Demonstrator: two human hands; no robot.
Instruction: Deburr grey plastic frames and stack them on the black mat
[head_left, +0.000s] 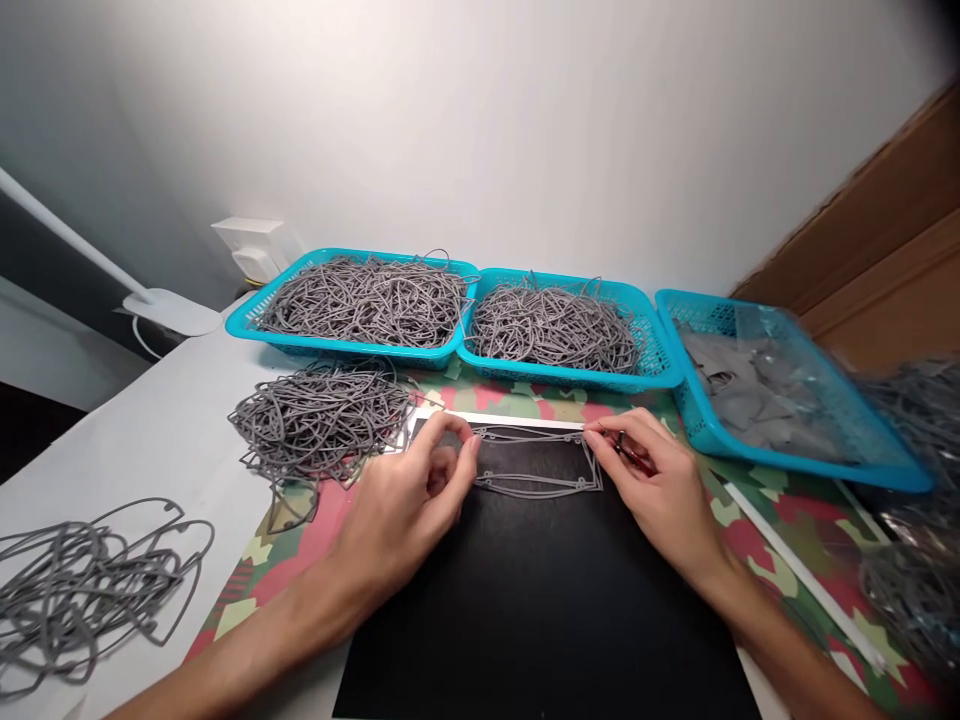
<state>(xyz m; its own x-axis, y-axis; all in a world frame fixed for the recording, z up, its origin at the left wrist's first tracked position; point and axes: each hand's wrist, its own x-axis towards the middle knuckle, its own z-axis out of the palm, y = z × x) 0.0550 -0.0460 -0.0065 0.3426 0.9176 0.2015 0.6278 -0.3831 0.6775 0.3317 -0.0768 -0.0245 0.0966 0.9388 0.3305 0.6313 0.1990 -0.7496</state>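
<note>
Several thin grey rubber gaskets (536,490) lie stacked as a long frame shape on a black board (555,610), with small loops along their sides. My left hand (420,490) is closed, thumb and forefinger pinching the left end of the gaskets. At their upper right corner, my right hand (652,480) pinches with thumb and forefinger. A slim dark-red tool (634,455) is tucked under its curled fingers; its kind is mostly hidden. Just beyond the gaskets, a white strip (517,421) runs along the board's far edge.
Two blue baskets (345,350) (570,376) heaped with grey gaskets stand by the wall. A third blue basket (795,462) holds clear plastic bags. Loose gasket piles (322,420) (90,580) lie left. A white strip (810,580) rests right; a lamp base (172,312) stands far left.
</note>
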